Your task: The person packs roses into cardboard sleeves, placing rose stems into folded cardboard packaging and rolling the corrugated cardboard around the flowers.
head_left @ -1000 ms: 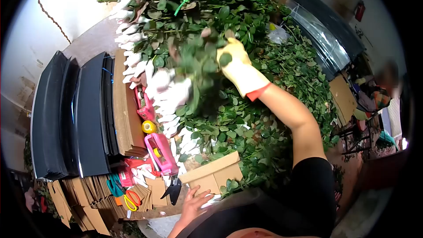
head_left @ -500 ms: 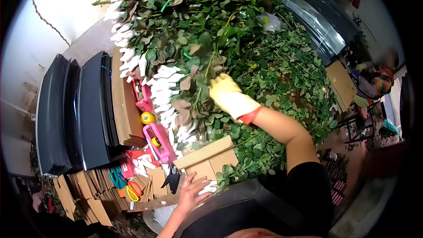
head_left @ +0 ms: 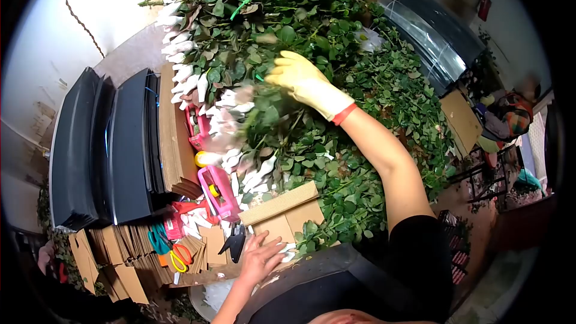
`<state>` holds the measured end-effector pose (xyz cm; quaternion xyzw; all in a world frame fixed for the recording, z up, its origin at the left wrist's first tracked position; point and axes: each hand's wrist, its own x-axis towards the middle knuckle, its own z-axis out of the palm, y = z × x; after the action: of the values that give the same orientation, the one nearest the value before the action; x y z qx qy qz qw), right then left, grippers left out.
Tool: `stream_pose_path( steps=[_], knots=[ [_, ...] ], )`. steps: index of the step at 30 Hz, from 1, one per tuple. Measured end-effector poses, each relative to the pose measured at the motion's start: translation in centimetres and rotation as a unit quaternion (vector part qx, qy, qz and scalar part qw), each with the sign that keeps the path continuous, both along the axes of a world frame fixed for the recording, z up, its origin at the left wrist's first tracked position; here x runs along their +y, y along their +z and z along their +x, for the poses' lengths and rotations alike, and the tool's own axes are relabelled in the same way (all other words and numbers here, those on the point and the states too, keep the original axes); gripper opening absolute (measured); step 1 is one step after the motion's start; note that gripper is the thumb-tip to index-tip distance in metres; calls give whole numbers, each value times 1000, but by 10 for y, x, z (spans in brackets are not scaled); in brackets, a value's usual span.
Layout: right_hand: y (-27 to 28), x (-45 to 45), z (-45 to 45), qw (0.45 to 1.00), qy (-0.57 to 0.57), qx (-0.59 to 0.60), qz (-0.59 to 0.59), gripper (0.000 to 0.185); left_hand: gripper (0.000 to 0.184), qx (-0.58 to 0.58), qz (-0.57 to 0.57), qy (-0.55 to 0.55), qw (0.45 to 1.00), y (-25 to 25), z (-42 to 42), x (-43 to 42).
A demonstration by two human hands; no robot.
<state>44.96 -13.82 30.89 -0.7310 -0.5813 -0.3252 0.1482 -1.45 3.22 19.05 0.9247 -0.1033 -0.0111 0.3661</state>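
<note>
My right hand (head_left: 303, 83), in a yellow glove with a red cuff, is over the leafy pile with its fingers curled to the left. Blurred rose stems (head_left: 267, 113) run under its fingers and seem held there, though the grip is partly hidden. Their white-sleeved heads smear out to the left. Around it lie many leafy rose stems (head_left: 366, 108), their white-netted heads (head_left: 183, 78) lined up on the left. My bare left hand (head_left: 262, 259) lies with fingers spread at the lower edge of a cardboard piece (head_left: 279, 226), beside a black stapler-like tool (head_left: 235, 243).
Stacks of black sheets (head_left: 129, 144) and cardboard (head_left: 175, 138) stand at left. Pink tape dispensers (head_left: 219, 195), orange-handled scissors (head_left: 180, 258) and cut cardboard (head_left: 120, 249) lie nearer. Wrapped dark sheets (head_left: 426, 36) are at back right. A person (head_left: 513, 111) is at far right.
My right hand has moved up and slightly left, and stems with white heads below it are shifting in a blur. My left hand stays by the cardboard, its fingers flatter.
</note>
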Motion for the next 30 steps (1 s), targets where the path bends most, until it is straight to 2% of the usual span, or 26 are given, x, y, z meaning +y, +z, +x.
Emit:
stream_pose_path(
  steps=[1, 3, 5, 7, 8, 10, 11, 13, 15, 16, 17, 19, 20, 21, 22, 23, 25, 26, 27, 29, 30],
  knots=[
    [29, 9, -25, 998, 34, -26, 54, 22, 31, -13, 0, 1, 1000, 0, 2, 0],
    [71, 20, -75, 989, 146, 10, 30, 32, 28, -37, -1, 1, 999, 0, 4, -3],
    [59, 16, -121, 988, 128, -55, -60, 27, 21, -86, 4, 8, 996, -1, 7, -11],
    [73, 6, -145, 982, 47, -14, -184, 7, 18, -90, -28, 8, 996, -2, 10, -12],
    [58, -3, -132, 990, 6, 29, -140, 9, 16, -70, -40, 11, 997, -1, 9, -13],
    [60, -27, -105, 964, -159, 86, -193, 14, 15, -53, -39, 24, 998, -3, 6, -14],
    [64, -41, -101, 913, -275, 96, -286, 19, 15, -44, -44, 29, 998, -1, 6, -14],
    [58, -69, -109, 947, -272, 15, -173, 28, 14, -58, -64, 29, 996, -10, 6, -13],
    [40, -98, -113, 971, -210, 1, -117, 33, 14, -50, -73, 35, 995, -16, 5, -12],
    [29, -109, -96, 923, -274, 117, -243, 35, 14, -38, -84, 36, 995, -13, 5, -13],
    [22, -128, -97, 923, -296, 75, -235, 41, 13, -30, -93, 34, 995, -10, 6, -12],
    [26, -146, -121, 934, -285, 82, -197, 41, 14, -27, -109, 42, 993, -12, 9, -13],
    [46, -140, -148, 920, -307, 110, -219, 44, 15, -28, -115, 47, 992, -15, 9, -13],
    [47, -144, -171, 941, -259, 119, -184, 50, 15, -22, -118, 49, 992, -17, 4, -13],
    [61, -132, -191, 890, -270, 233, -285, 50, 15, -12, -129, 53, 990, -18, 4, -12],
    [72, -121, -210, 815, -275, 343, -378, 49, 14, 0, -138, 58, 989, -19, 5, -12],
    [51, -140, -248, 863, -134, 349, -340, 41, 28, 278, -98, 146, 944, -12, 2, -8],
    [14, -154, -260, 877, -134, 359, -290, 32, 51, 55, -171, 133, 975, -32, -5, -9],
    [-5, -166, -271, 892, -121, 363, -242, 20, 69, 50, -180, 124, 975, -47, -9, -4],
    [-25, -173, -279, 894, -149, 330, -262, 14, 72, 25, -228, 142, 963, -50, -6, -8],
    [-27, -167, -279, 855, -182, 351, -337, 14, 74, 47, -303, 157, 939, -40, -4, -13]
  ],
)
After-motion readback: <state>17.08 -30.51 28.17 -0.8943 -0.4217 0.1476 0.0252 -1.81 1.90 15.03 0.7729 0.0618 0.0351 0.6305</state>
